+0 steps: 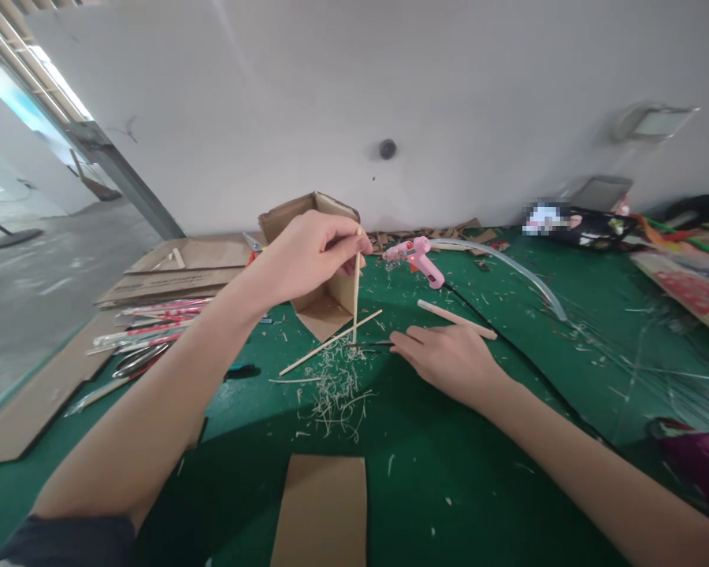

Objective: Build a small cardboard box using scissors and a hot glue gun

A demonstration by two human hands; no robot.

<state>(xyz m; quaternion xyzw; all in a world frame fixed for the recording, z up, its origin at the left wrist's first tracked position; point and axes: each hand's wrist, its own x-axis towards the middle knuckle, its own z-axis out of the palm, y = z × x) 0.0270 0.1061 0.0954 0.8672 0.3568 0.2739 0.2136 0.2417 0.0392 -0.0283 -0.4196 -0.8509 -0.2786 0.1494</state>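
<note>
My left hand pinches the top of a thin wooden stick, holding it nearly upright over the table. The fingers of my right hand are closed on a thin, dark blade, whose handle is hidden by the hand. Its tip lies at the stick's lower end. Below the blade, pale curled wood shavings form a loose pile. Another thin stick lies slanted beside the pile. A thicker wooden stick lies just behind my right hand. An open cardboard box stands behind my left hand.
A pink hot glue gun lies near the wall, its black cord running right. A cardboard piece lies in front. Packaged sticks and scissors are at left; clear thin rods spread at right.
</note>
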